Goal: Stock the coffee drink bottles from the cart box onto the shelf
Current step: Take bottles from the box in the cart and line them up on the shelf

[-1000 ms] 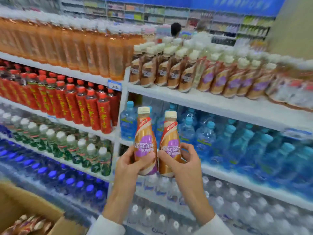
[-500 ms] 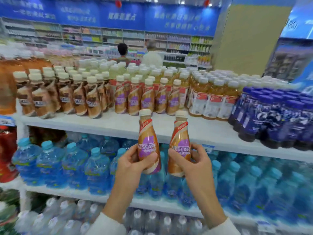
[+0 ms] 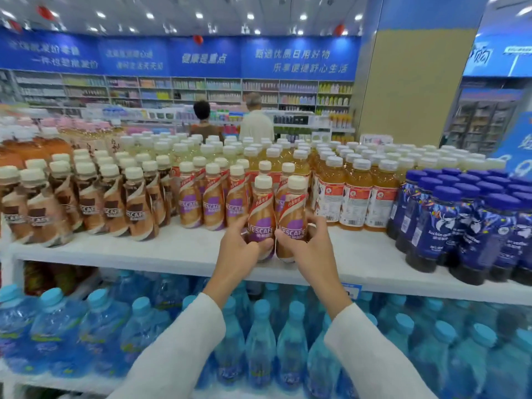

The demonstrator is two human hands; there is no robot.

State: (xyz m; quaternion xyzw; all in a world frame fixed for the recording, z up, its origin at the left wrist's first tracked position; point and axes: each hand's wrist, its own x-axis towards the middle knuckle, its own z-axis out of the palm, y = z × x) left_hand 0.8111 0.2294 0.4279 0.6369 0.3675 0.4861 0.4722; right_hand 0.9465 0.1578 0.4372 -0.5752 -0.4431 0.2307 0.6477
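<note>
My left hand (image 3: 241, 245) grips a coffee bottle (image 3: 260, 215) with a purple label and cream cap. My right hand (image 3: 308, 245) grips a second, matching coffee bottle (image 3: 293, 214) beside it. Both bottles stand upright, side by side, at the front of the white shelf (image 3: 178, 250), their bases on or just above its surface. Directly behind them stand rows of the same purple-label coffee bottles (image 3: 213, 197). The cart box is out of view.
Brown-label coffee bottles (image 3: 86, 203) fill the shelf to the left, amber drink bottles (image 3: 354, 197) and dark blue bottles (image 3: 460, 231) to the right. Blue water bottles (image 3: 259, 341) crowd the shelf below. Two people (image 3: 230, 122) stand in the far aisle.
Both hands have carried the two bottles up and forward, from in front of the lower water shelf to the front of the coffee shelf. The view has risen and shifted right.
</note>
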